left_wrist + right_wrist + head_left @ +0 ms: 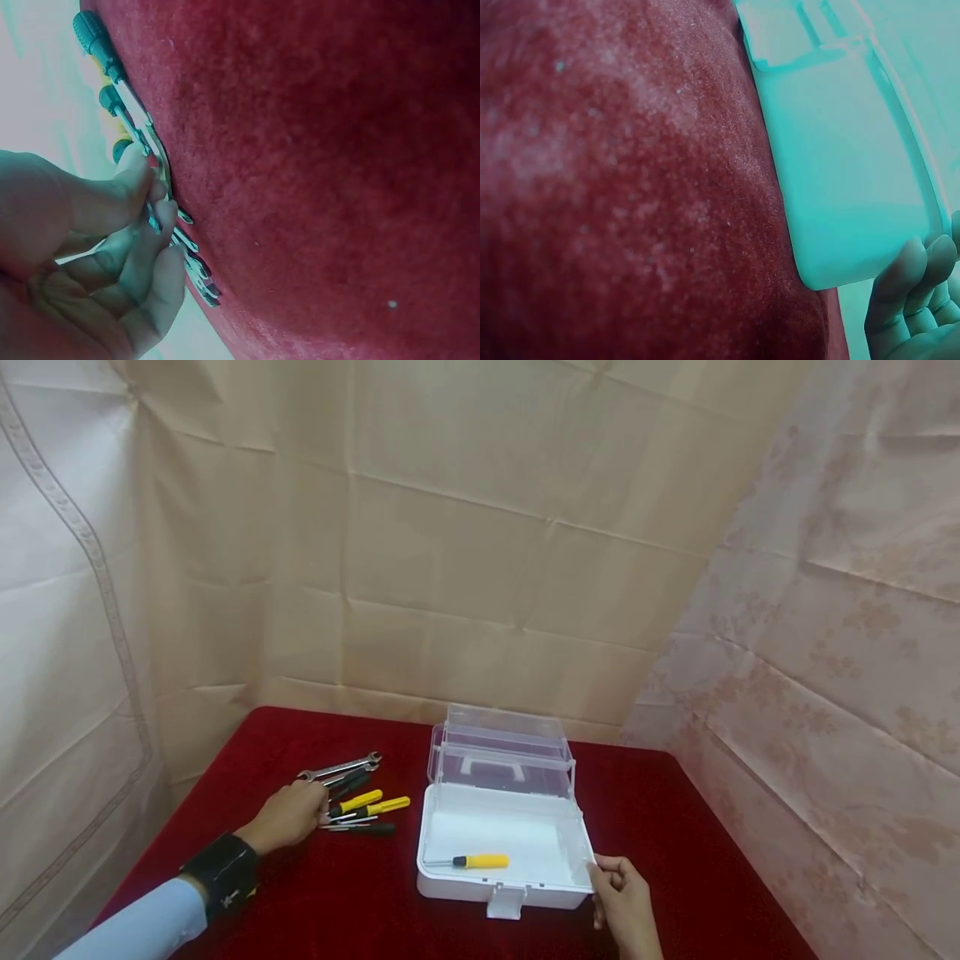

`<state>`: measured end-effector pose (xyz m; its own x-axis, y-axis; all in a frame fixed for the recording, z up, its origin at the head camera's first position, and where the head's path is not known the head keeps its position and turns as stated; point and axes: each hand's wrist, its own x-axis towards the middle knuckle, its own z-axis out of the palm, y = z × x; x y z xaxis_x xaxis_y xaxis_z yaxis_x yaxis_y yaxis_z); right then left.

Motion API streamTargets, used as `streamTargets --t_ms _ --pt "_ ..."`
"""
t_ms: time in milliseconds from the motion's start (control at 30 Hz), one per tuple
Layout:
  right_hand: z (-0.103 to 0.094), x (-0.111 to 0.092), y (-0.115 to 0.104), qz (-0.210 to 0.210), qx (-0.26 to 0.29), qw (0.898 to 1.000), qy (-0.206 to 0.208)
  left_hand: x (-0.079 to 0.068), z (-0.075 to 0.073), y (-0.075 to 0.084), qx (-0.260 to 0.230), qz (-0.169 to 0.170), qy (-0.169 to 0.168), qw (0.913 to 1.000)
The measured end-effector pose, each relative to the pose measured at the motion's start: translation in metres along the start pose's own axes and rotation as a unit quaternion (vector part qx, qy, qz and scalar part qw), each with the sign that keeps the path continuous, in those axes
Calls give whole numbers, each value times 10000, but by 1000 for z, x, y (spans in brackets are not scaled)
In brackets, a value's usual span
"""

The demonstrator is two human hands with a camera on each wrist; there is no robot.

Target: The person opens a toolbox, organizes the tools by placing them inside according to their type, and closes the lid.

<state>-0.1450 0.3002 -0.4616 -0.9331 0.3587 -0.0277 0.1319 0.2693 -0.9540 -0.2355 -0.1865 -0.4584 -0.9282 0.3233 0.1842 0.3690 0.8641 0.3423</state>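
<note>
My left hand (291, 817) is over a group of tools at the left of the table. In the left wrist view its thumb and fingers pinch the thin shaft of a screwdriver (129, 124) with a black collar and a yellow handle. Beside it lie another yellow-handled screwdriver (388, 806), a black-handled screwdriver (375, 829) and metal wrenches (341, 768). My right hand (624, 897) grips the front right corner of a white toolbox (457, 888), thumb at the rim. The box stands open, and one yellow screwdriver (483, 861) lies inside near its front wall.
A clear lid (506, 718) with trays leans back behind the box. The white latch (507, 902) hangs down in front. Red cloth (675, 860) covers the table, and fabric curtains (487, 568) stand close behind and at both sides.
</note>
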Motion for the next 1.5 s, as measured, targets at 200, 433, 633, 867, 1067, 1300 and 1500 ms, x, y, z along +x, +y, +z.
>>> streamTargets --t_ms 200,433,633,867,1067,1300,1500 --pt "0 -2 0 -4 27 10000 -13 -3 -2 1 50 -108 225 9997" --pt "0 -5 -2 -61 17 10000 15 -3 -3 0 -35 -188 384 9991" --pt "0 -6 0 -143 65 9999 -34 -4 -4 -1 -262 59 676 9974" --pt "2 -6 0 -137 93 9998 -73 -7 -4 -4 -374 180 746 9963" --pt "1 -7 0 -50 24 10000 -19 -8 -4 -3 -442 110 645 9969" --pt "-2 -7 2 -100 88 9999 -50 -7 -5 0 -599 7 653 9961" --pt "-2 -7 3 -157 143 9998 -61 -7 -4 1 -688 53 797 9944"
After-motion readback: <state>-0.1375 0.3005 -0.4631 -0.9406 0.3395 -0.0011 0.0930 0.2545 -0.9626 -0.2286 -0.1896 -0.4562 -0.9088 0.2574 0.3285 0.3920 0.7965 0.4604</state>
